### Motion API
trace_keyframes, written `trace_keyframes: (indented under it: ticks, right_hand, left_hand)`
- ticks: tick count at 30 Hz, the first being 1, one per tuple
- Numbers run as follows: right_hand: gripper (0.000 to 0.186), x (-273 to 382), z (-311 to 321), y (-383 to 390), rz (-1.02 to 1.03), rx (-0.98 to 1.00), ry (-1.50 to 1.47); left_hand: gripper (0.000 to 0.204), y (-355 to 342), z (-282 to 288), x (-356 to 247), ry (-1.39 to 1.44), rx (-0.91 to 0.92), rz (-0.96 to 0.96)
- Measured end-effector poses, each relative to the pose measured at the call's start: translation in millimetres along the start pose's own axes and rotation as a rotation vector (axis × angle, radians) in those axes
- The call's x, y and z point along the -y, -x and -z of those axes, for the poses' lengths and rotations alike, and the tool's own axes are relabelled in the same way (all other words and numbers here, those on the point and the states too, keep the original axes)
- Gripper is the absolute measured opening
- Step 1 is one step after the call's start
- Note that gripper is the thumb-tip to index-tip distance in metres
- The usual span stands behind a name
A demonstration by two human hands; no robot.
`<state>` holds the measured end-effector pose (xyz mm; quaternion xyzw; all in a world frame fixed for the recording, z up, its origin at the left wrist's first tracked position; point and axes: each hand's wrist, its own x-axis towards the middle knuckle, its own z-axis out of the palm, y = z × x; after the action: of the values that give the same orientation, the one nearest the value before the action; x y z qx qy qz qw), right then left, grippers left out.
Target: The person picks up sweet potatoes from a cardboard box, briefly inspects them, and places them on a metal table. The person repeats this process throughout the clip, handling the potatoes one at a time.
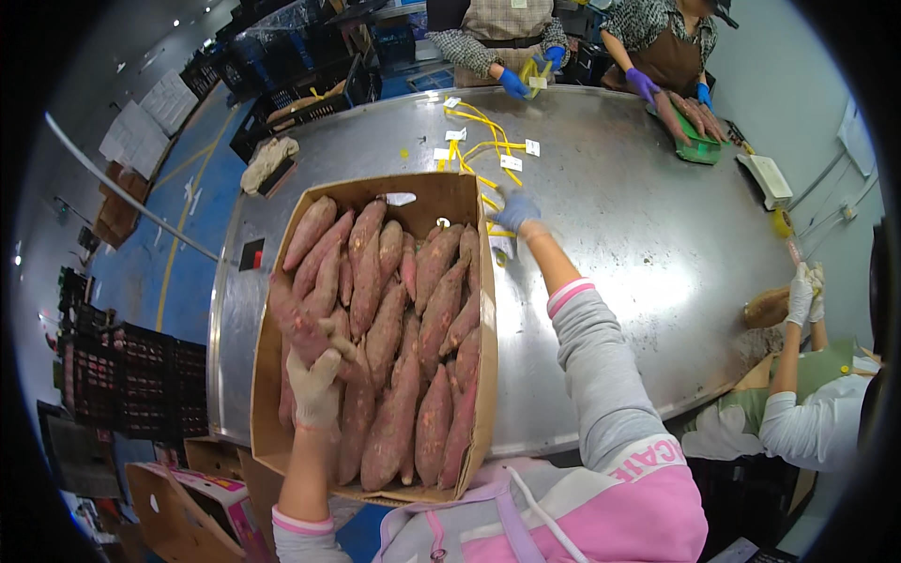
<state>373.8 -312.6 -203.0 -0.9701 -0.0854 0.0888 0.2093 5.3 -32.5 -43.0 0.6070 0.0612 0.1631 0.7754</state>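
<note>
My left hand (pixel 314 380), in a cream glove, grips a sweet potato (pixel 296 310) at the left side of an open cardboard box (pixel 476 375) packed with several sweet potatoes (pixel 441 319). The box rests on the steel table (pixel 629 281). My right hand (pixel 514 211), in a pale blue-grey glove, is just beyond the box's right wall, over yellow strips with white tags (pixel 497 145). Its fingers are blurred, so their grip is unclear.
Two co-workers across the table wear blue and purple gloves (pixel 514 84); one handles sweet potatoes on a green tray (pixel 699 150). Another, in white gloves (pixel 802 296), is at right. A cloth (pixel 267 164), black crates (pixel 131 375) and cardboard boxes (pixel 178 502) are left.
</note>
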Motion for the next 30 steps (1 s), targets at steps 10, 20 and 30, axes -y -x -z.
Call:
trace_keyframes:
  ticks: [10,20,30]
  right_hand:
    - [0.027,-33.1,-68.2,-34.4,0.071,-0.112,0.122]
    - [0.037,-221.1,68.1,6.2,-0.403,-0.935,-0.496]
    - [0.039,-387.1,87.3,228.7,-0.827,-0.963,-0.176]
  left_hand:
    - [0.056,-1.9,5.6,1.3,-0.007,-0.138,-0.076]
    - [0.051,-5.9,35.3,13.8,0.082,-0.203,-0.077]
    - [0.057,-12.5,19.1,4.5,-0.024,-0.191,-0.059]
